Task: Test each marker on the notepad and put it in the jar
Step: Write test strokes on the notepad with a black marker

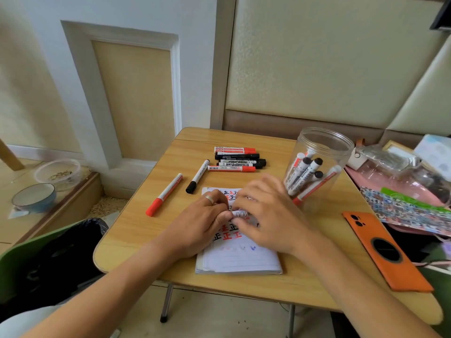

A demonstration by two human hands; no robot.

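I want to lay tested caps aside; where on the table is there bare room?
Bare wood lies left of the notepad, below the loose red marker, and along the near edge towards the orange phone. It is crowded by the jar and the marker pile.

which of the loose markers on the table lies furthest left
The red-capped marker, lying diagonally alone near the table's left edge. The black-capped marker lies to its right, and the stacked group further right still.
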